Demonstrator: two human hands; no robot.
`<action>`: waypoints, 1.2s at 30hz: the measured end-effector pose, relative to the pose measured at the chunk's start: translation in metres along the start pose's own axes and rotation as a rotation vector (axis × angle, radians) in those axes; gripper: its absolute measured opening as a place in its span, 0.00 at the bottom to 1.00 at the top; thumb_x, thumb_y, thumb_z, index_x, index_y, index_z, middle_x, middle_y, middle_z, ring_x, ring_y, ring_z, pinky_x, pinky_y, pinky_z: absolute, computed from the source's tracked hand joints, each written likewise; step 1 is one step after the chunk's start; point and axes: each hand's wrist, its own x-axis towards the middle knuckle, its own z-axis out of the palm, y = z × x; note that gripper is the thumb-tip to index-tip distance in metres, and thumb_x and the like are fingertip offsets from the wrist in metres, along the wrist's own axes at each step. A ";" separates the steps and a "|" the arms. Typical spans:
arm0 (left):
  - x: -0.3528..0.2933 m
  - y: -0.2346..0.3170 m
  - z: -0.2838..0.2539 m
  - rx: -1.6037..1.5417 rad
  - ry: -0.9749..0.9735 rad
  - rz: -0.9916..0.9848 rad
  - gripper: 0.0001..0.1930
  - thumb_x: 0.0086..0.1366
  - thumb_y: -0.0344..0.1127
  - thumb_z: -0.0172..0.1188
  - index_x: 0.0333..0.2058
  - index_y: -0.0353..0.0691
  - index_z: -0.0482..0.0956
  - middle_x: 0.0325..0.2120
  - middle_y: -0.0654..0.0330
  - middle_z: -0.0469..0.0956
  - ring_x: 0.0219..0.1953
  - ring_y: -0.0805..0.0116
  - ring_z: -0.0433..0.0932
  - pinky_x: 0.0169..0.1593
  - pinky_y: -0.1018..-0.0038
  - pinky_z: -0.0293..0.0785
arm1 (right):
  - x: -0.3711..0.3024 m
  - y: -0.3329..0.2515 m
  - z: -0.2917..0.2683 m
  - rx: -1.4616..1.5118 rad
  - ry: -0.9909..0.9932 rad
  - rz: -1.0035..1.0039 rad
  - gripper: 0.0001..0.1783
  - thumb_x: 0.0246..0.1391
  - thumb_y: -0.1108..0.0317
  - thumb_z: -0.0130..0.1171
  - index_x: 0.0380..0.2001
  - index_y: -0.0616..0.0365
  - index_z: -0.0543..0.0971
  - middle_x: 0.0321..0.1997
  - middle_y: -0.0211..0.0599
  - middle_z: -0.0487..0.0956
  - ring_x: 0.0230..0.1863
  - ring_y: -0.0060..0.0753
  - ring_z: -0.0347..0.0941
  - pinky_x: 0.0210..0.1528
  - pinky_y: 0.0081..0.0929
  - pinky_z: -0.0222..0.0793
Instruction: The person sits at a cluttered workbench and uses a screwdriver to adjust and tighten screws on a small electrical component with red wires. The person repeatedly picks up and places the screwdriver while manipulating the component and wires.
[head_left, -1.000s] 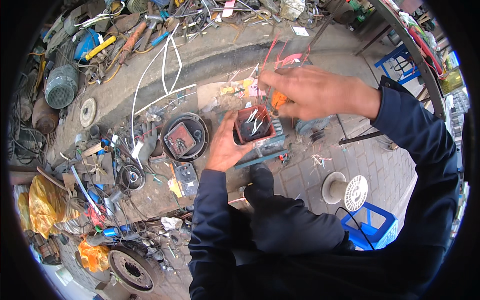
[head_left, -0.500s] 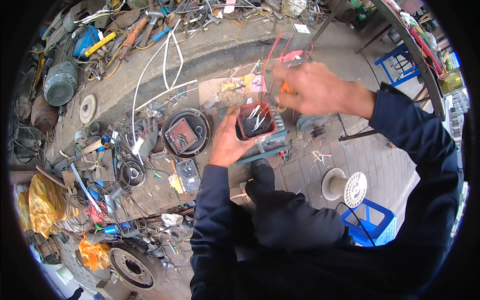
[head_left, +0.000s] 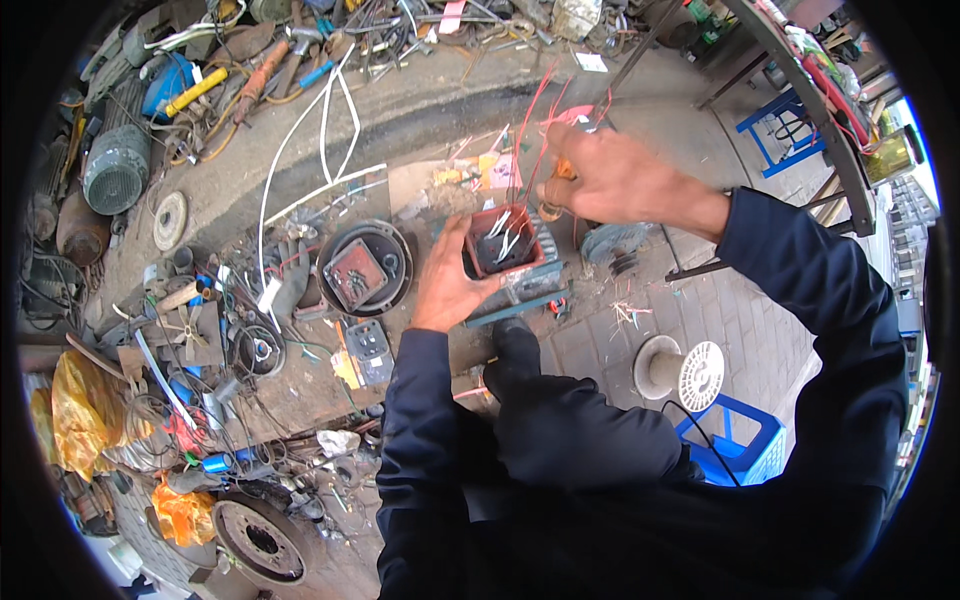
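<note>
A grey-green electric motor (head_left: 525,290) stands in front of me, topped by an open reddish-brown terminal box (head_left: 478,262). White-sleeved wire ends (head_left: 508,240) stick up inside the box, and thin red wires (head_left: 522,130) rise from its far side. My left hand (head_left: 445,278) grips the box's left side, thumb along the near edge. Just right of and above the box, my right hand (head_left: 615,178) is closed around an orange-handled tool (head_left: 565,168); its kind is mostly hidden by the fingers, and the hand is slightly blurred.
Left of the motor sits a round black housing (head_left: 400,290) holding a reddish cover (head_left: 357,277). A grey terminal block (head_left: 368,340) lies nearer. An empty wire spool (head_left: 700,376) and blue crate (head_left: 745,440) stand at the right; motors, tools and scrap crowd the left.
The whole view has shifted slightly. My right hand still holds the orange-handled tool beside the box, a little lower relative to it. The left hand keeps its grip.
</note>
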 end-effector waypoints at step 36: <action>0.001 -0.015 -0.005 -0.190 0.005 0.022 0.42 0.56 0.33 0.77 0.69 0.40 0.69 0.72 0.47 0.65 0.74 0.50 0.64 0.76 0.61 0.60 | 0.010 -0.037 -0.032 0.001 0.193 -0.366 0.13 0.55 0.67 0.61 0.42 0.60 0.76 0.24 0.56 0.81 0.30 0.67 0.80 0.35 0.57 0.74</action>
